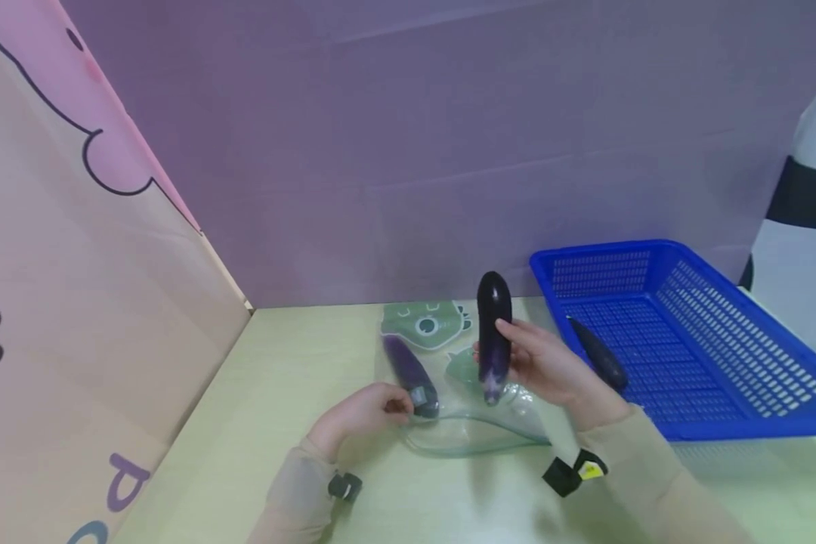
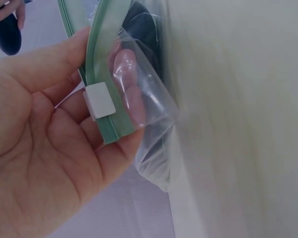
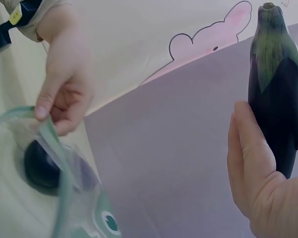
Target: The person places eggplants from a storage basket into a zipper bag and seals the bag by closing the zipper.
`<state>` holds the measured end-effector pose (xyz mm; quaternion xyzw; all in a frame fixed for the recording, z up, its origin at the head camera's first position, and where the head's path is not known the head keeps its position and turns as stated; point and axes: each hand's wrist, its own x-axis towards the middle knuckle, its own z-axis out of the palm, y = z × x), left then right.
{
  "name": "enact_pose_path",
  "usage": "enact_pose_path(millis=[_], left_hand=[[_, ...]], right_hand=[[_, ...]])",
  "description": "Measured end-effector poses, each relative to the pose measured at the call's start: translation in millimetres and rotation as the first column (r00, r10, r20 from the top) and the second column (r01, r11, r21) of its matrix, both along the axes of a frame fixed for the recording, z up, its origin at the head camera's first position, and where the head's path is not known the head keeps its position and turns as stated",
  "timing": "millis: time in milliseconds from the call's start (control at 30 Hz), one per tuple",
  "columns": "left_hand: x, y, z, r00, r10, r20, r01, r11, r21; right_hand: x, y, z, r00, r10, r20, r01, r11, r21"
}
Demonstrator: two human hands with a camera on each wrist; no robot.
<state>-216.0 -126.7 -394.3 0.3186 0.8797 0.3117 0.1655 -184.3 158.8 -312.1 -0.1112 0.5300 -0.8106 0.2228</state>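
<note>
My left hand (image 1: 367,414) pinches the green-edged mouth of a clear zip bag (image 2: 109,64), close by its white slider (image 2: 100,100). The bag lies on the table with its mouth gaping toward me, and green cartoon faces are printed on it. One eggplant (image 1: 411,374) lies inside, along the bag's left side. Above the bag my right hand (image 1: 540,363) grips a second, dark glossy eggplant (image 1: 494,317), held nearly upright with the thumb across its front. In the right wrist view its green stem end (image 3: 273,44) points up.
A blue plastic basket (image 1: 741,317) with slotted walls stands to the right, with another eggplant (image 1: 598,353) at its left side. Behind the table (image 1: 299,355) rises a purple backdrop (image 1: 415,166). A pale panel with cartoon prints (image 1: 75,249) borders the left.
</note>
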Motion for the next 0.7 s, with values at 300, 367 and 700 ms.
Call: enact_pose_path(millis=[300, 367, 700], left_hand=[[1.0, 1.7, -2.1, 1.000, 0.016, 0.013, -0.016, 1.000, -0.002], [1.1, 1.7, -1.8, 1.000, 0.016, 0.010, -0.016, 1.000, -0.005], [2.0, 1.6, 0.0, 1.000, 0.022, 0.007, -0.022, 1.000, -0.011]], right_hand=[[3.9, -7.8, -22.1, 0.999, 0.037, 0.022, -0.036, 0.997, -0.063], [4.2, -8.0, -26.8, 0.999, 0.042, 0.027, -0.041, 0.997, -0.058], [4.5, -11.1, -42.7, 0.996, 0.067, 0.055, -0.065, 0.997, -0.031]])
